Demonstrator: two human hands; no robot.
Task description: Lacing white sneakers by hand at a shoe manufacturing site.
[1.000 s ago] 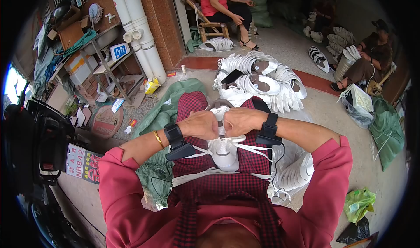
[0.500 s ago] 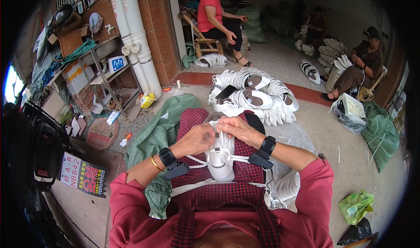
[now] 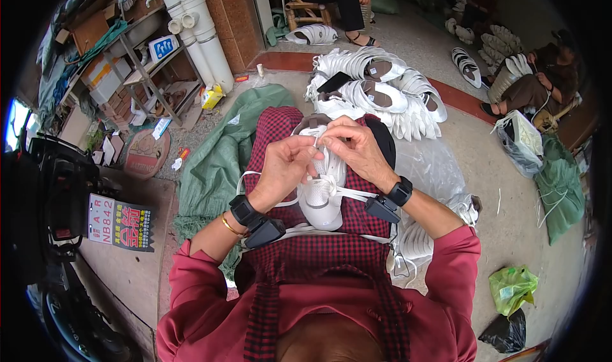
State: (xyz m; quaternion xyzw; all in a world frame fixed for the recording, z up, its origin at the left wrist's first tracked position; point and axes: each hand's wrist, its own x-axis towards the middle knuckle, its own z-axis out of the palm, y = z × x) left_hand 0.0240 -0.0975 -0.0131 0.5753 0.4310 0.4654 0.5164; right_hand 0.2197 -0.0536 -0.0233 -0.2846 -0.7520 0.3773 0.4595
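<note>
A white sneaker upper [image 3: 320, 210] lies lengthwise on my lap over a red-and-black checked apron [image 3: 275, 127], its toe toward me. White shoelace [image 3: 357, 194] crosses it near the toe, and its ends trail out to both sides. At the upper part of the shoe, my left hand [image 3: 285, 165] is closed in a pinch on the shoelace. Right beside it, my right hand [image 3: 358, 150] also pinches the lace between thumb and forefinger. Their fingertips nearly meet over the eyelets, which they partly hide.
Beyond my knees lies a heap of stacked white shoe uppers [image 3: 382, 97] with a dark phone [image 3: 334, 82] on it. Green sacking [image 3: 213, 161] spreads at my left, clear plastic [image 3: 428, 164] at my right. Two seated people are farther back.
My left hand, blurred before, has come in close to the right hand and now pinches the lace. The right hand stays at the upper part of the shoe. The view has tilted downward.
</note>
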